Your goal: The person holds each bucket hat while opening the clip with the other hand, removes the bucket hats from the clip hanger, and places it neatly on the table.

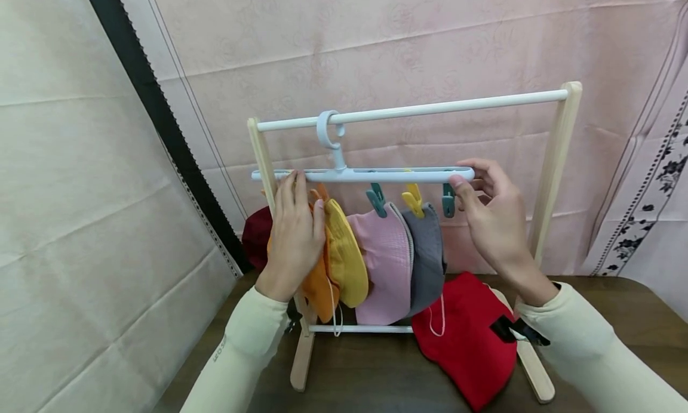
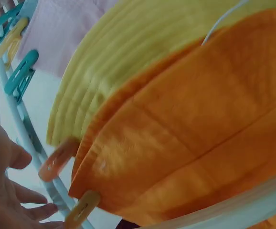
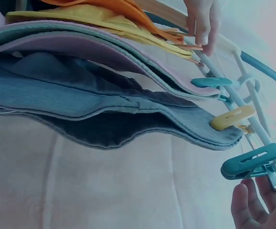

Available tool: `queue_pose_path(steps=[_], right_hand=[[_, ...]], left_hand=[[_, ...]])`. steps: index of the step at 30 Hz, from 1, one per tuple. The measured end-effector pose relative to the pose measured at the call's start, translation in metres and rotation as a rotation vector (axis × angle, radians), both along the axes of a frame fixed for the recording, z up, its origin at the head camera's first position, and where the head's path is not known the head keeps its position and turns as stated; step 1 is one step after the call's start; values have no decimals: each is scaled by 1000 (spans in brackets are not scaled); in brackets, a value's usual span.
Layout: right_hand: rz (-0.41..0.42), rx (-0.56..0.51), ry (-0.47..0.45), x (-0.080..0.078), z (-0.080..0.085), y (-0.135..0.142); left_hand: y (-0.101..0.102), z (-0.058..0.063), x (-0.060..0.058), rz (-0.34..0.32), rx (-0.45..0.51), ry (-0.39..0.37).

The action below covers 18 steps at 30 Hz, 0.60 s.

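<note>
Head view: hanger [image 1: 371,176] hooks over the rail [image 1: 457,106], hats [image 1: 381,264] clipped below, my left hand [image 1: 295,237] straight-fingered against its left side, my right hand [image 1: 494,213] pinching its right end, presumably to steady it.

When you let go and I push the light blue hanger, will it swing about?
The light blue hanger would probably swing, since one hook joins it to the white rail. It might slide sideways, because that rail looks smooth. The cloth hats clipped below would likely flop, as they hang in soft curves.
</note>
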State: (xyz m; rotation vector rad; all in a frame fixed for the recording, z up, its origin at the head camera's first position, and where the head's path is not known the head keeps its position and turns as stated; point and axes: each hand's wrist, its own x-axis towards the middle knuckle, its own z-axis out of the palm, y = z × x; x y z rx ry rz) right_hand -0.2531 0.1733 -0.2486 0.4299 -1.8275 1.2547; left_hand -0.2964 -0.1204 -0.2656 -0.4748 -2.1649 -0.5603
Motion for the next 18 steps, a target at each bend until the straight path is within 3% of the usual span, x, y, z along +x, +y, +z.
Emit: queue_pose_path(steps=[6, 14, 18], right_hand=[[38, -37, -15, -1, 3, 16], [-20, -14, -84, -5, 8, 42], [-41, 18, -118, -7, 14, 54]], left_hand=[[-1, 12, -5, 0, -38, 8], [-1, 24, -9, 23, -146, -68], [-4, 28, -9, 45, -200, -67]])
